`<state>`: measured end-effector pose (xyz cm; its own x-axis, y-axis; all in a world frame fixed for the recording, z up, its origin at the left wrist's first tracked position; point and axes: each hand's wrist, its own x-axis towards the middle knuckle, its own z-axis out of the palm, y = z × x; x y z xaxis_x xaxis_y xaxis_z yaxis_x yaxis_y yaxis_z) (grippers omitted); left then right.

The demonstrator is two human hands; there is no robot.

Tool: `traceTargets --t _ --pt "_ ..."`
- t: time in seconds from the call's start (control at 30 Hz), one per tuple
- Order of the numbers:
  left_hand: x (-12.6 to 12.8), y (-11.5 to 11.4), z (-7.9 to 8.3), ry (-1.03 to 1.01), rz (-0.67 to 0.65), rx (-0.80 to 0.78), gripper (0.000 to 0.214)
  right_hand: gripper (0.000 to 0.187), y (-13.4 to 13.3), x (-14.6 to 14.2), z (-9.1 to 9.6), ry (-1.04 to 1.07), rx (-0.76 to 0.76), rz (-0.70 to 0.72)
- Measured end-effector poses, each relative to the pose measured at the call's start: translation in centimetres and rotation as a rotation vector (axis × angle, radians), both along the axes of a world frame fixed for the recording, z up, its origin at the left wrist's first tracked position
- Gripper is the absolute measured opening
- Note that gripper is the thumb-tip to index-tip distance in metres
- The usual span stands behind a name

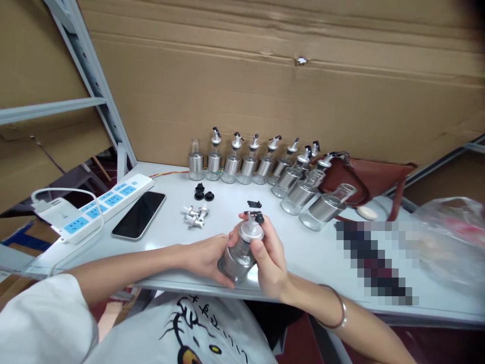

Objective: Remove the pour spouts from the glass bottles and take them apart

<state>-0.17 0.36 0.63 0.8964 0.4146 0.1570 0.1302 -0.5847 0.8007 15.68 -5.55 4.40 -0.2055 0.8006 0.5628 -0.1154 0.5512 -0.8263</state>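
A: Near side, what's there?
B: White printed shirt [212,328] at bottom centre. Just above it, over the table's [310,253] front edge, a clear glass bottle with a silver metal sleeve [240,260], tilted.
A: Hands?
B: Left hand [210,255] grasping the bottle's sleeved body from the side. Right hand [273,258] grasping the top, fingers around the silver pour spout with black tip [251,230], which sits on the neck. Can't tell if it's fully seated. Silver bangle [343,313] on the right wrist.
A: Next out?
B: Centre of frame, a little left: small pile of silver metal spout parts [197,217]. Beyond it, three round black stoppers [208,196]. Right of those, small black sticks [254,204] lying together. Left of frame: black-screened phone [139,216], then a white power strip with blue sockets [109,202], white cable attached.
A: Right of frame?
B: Clear plastic bag [450,247], white oval object [367,213], brown leather bag [367,177] behind. Pixelated patch near the plastic bag, unreadable.
A: Back?
B: Curved line of similar sleeved glass bottles [249,166], mostly spouted; leftmost and rightmost have bare necks. Behind: brown cardboard wall [265,86]. Grey metal frame [81,53] upper left.
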Motion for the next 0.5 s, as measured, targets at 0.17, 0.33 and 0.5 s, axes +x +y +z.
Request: traceTargets --t 0.17,0.33,0.5 --pt "-0.1 -0.1 0.2 0.03 -0.01 -0.039 0.054 0.034 0.8 0.2 0.6 -0.053 -0.075 0.046" --pt "-0.3 0.1 -0.1 0.089 -0.016 -0.034 0.053 0.035 1.9 -0.2 0.8 -0.076 -0.04 0.063" --pt "-0.2 0.3 -0.4 0.092 0.0 0.0 0.047 0.037 2.1 -0.4 1.1 -0.058 -0.07 0.01"
